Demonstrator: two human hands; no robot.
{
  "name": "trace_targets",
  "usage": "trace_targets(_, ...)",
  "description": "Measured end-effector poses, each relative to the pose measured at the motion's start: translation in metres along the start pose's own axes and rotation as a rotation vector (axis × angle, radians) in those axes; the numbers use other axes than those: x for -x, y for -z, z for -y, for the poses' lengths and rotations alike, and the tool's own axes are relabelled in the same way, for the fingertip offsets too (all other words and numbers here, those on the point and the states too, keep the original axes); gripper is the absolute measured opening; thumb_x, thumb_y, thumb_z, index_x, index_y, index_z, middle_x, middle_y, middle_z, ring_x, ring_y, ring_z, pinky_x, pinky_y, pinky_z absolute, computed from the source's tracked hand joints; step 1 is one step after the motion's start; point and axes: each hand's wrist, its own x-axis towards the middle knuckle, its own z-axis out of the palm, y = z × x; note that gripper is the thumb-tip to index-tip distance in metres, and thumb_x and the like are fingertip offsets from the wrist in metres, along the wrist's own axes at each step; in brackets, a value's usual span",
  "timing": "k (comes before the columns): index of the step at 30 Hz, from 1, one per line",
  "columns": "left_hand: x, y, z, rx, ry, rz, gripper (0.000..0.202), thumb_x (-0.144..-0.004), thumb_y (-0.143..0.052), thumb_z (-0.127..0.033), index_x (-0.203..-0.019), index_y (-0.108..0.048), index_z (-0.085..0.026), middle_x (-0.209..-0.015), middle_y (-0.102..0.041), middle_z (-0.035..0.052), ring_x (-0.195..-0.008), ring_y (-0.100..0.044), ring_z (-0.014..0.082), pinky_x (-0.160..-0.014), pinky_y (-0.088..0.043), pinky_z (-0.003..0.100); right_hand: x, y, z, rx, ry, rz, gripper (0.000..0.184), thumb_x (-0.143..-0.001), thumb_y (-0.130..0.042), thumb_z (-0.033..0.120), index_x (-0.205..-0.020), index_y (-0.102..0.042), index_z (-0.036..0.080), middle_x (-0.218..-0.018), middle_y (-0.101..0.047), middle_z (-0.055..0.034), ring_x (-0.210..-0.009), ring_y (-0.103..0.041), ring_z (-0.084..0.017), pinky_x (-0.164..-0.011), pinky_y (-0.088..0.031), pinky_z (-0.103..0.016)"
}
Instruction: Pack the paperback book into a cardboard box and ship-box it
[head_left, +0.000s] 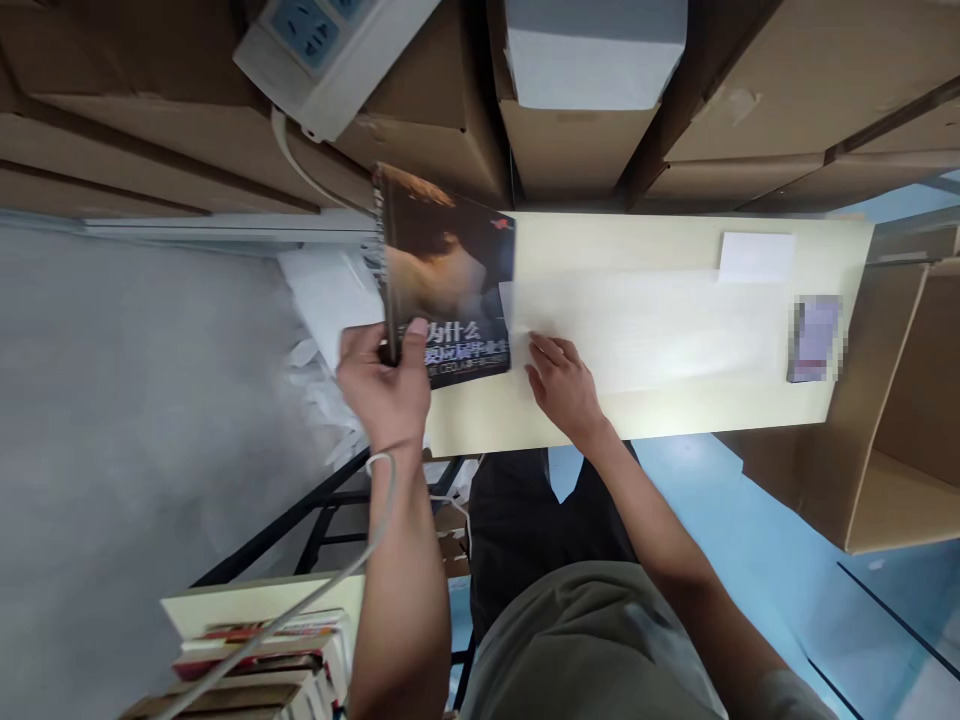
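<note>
My left hand point(390, 385) grips a dark-covered book point(450, 275) by its lower left corner near the spine, thumb on the front cover. White Chinese characters run along the lower part of that cover. The book is held up over the left end of the pale table point(480, 425). My right hand point(562, 385) is just right of the book, above a sheet of thin white paper point(637, 330) spread on the table. Its fingers are apart and slightly bent, and nothing shows in them.
A small white card point(757, 257) and a blurred-out phone-like object point(815, 338) lie at the table's right. Cardboard boxes point(577, 150) line the back, with a power strip point(322, 60) at upper left. An open carton point(900, 400) stands right; stacked books point(262, 660) sit lower left. A cable crosses my left forearm.
</note>
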Motion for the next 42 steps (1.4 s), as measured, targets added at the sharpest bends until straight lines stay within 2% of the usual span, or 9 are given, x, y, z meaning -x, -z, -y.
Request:
trace_targets(4, 0.022, 0.041, -0.027, -0.035, -0.110, -0.187, 0.025, -0.088, -0.073, -0.048, -0.083, -0.063, -0.026, -0.093, -0.057, 0.0028, -0.100, -0.066, 0.0257, -0.103, -0.060, 0.043, 0.002, 0.003, -0.005, -0.215, -0.018, -0.035, 0.044, -0.122, -0.053, 0.038, -0.158, -0.072, 0.022, -0.169, -0.069, -0.0129, -0.157, -0.065, -0.033, -0.127, -0.064, -0.054)
trace_targets(7, 0.050, 0.036, -0.041, 0.206, 0.017, -0.082, 0.033, -0.089, -0.071, -0.058, -0.086, -0.061, -0.027, -0.088, -0.058, 0.0008, -0.093, -0.065, 0.0240, -0.098, -0.061, 0.043, 0.011, 0.027, -0.015, -0.514, -0.051, -0.112, 0.063, -0.120, -0.049, 0.067, -0.163, -0.067, 0.025, -0.159, -0.076, -0.0140, -0.146, -0.074, -0.033, -0.114, -0.070, -0.051)
trace_targets(10, 0.087, -0.007, -0.051, 0.541, 0.241, 0.165, 0.042, -0.087, -0.078, -0.065, -0.090, -0.060, -0.027, -0.087, -0.061, -0.0003, -0.084, -0.063, 0.0207, -0.087, -0.060, 0.038, 0.025, 0.066, -0.038, -0.682, -0.104, -0.209, 0.070, -0.114, -0.049, 0.080, -0.153, -0.072, 0.026, -0.134, -0.084, -0.0119, -0.127, -0.080, -0.031, -0.101, -0.072, -0.046)
trace_targets(14, 0.133, -0.085, -0.059, 0.603, 0.264, 0.386, 0.048, -0.094, -0.077, -0.069, -0.083, -0.059, -0.026, -0.080, -0.061, 0.0012, -0.079, -0.062, 0.0204, -0.076, -0.055, 0.035, 0.042, 0.106, -0.086, -0.601, -0.244, -0.352, 0.065, -0.106, -0.065, 0.083, -0.127, -0.076, 0.023, -0.101, -0.081, -0.0065, -0.096, -0.076, -0.026, -0.081, -0.067, -0.039)
trace_targets(20, 0.153, -0.139, -0.037, 0.366, 0.191, 0.329, 0.034, -0.101, -0.081, -0.056, -0.096, -0.075, -0.023, -0.102, -0.076, 0.0088, -0.096, -0.072, 0.0252, -0.085, -0.057, 0.037, 0.045, 0.092, -0.140, -0.371, -0.237, -0.383, 0.059, -0.111, -0.059, 0.077, -0.123, -0.074, 0.021, -0.104, -0.081, -0.0096, -0.094, -0.073, -0.026, -0.083, -0.063, -0.040)
trace_targets(28, 0.155, -0.145, -0.020, 0.101, 0.112, 0.184, 0.024, -0.098, -0.090, -0.038, -0.095, -0.073, -0.023, -0.096, -0.068, 0.0053, -0.088, -0.066, 0.0227, -0.089, -0.057, 0.038, 0.030, 0.065, -0.156, -0.010, -0.200, -0.371, 0.046, -0.114, -0.057, 0.061, -0.130, -0.070, 0.019, -0.107, -0.079, -0.0141, -0.103, -0.071, -0.030, -0.094, -0.060, -0.047)
trace_targets(34, 0.139, -0.126, -0.005, -0.027, 0.083, -0.029, 0.054, -0.090, -0.096, -0.034, -0.137, -0.072, -0.022, -0.128, -0.071, 0.0139, -0.118, -0.070, 0.0317, -0.113, -0.058, 0.051, 0.035, 0.073, -0.156, 0.047, -0.195, -0.373, 0.033, -0.111, -0.060, 0.054, -0.114, -0.069, 0.022, -0.090, -0.073, -0.0081, -0.096, -0.067, -0.029, -0.092, -0.058, -0.046)
trace_targets(37, 0.127, -0.119, 0.006, -0.059, 0.163, -0.055, 0.042, -0.089, -0.095, -0.030, -0.123, -0.074, -0.020, -0.115, -0.072, 0.0106, -0.112, -0.070, 0.0310, -0.115, -0.057, 0.052, 0.039, 0.071, -0.157, 0.054, -0.187, -0.403, 0.035, -0.113, -0.057, 0.055, -0.111, -0.068, 0.022, -0.089, -0.072, -0.0087, -0.095, -0.065, -0.029, -0.090, -0.057, -0.046)
trace_targets(42, 0.111, -0.114, 0.013, 0.049, 0.220, 0.036, 0.017, -0.091, -0.087, -0.023, -0.090, -0.070, -0.022, -0.093, -0.069, 0.0019, -0.083, -0.062, 0.0196, -0.095, -0.058, 0.038, 0.041, 0.065, -0.164, 0.010, -0.188, -0.438, 0.046, -0.118, -0.049, 0.063, -0.121, -0.069, 0.021, -0.090, -0.070, -0.0077, -0.093, -0.064, -0.027, -0.083, -0.054, -0.041)
